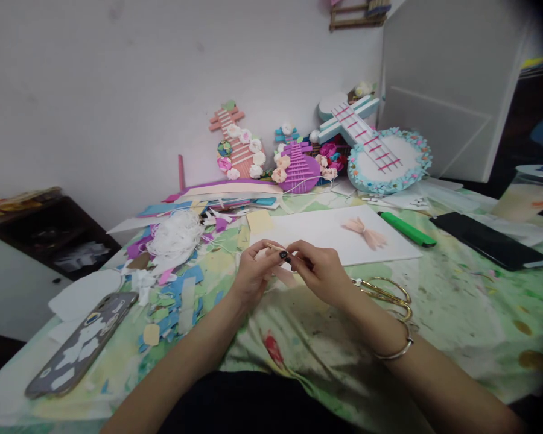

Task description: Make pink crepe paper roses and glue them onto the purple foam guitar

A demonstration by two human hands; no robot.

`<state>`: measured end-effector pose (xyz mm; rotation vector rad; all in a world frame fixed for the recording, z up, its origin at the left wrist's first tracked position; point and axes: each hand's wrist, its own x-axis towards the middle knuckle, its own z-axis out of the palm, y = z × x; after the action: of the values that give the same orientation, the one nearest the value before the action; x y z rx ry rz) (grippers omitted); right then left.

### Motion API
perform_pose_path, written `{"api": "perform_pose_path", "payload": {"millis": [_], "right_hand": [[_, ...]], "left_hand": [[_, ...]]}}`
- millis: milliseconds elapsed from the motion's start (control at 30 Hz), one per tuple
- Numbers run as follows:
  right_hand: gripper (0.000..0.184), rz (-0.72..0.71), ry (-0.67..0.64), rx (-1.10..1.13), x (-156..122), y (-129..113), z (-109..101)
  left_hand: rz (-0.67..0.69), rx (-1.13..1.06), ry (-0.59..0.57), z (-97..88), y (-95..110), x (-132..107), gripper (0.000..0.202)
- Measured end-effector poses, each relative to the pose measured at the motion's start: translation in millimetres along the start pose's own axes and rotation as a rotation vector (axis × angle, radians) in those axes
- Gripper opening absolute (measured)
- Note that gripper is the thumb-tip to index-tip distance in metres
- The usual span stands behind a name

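My left hand (pixel 253 271) and my right hand (pixel 321 268) meet in front of me, above the table's near middle. Pinched between their fingertips is a piece of peach paper (pixel 286 277), whose lower part hangs below the fingers. The fingers cover most of it, so its full shape is hidden. Behind my right hand lies a gathered peach paper bow (pixel 364 232) on a white board (pixel 308 223). Gold-handled scissors (pixel 389 292) rest beside my right wrist, their blades partly hidden by it.
Paper-decorated instrument models, one purple (pixel 301 172) and one pale blue (pixel 387 160), lean at the back. White string (pixel 176 238) and blue paper scraps (pixel 172 313) lie left, near a grey phone (pixel 84 343). A green marker (pixel 407 229) and black phone (pixel 491 240) lie right.
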<state>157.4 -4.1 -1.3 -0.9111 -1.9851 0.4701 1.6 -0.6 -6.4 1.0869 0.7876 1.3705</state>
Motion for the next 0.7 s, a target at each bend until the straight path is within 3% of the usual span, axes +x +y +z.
{"api": "perform_pose_path", "payload": {"millis": [467,700], "right_hand": [[0.015,0.069,0.034,0.019,-0.6,-1.3,-1.0],[0.014,0.090,0.086,0.026,-1.3,-1.2,-0.2]], "left_hand": [[0.049,0.065,0.131,2.7,-0.6,0.5,0.027],[0.067,0.047,0.142,3.8,-3.0,0.8,0.028]]}}
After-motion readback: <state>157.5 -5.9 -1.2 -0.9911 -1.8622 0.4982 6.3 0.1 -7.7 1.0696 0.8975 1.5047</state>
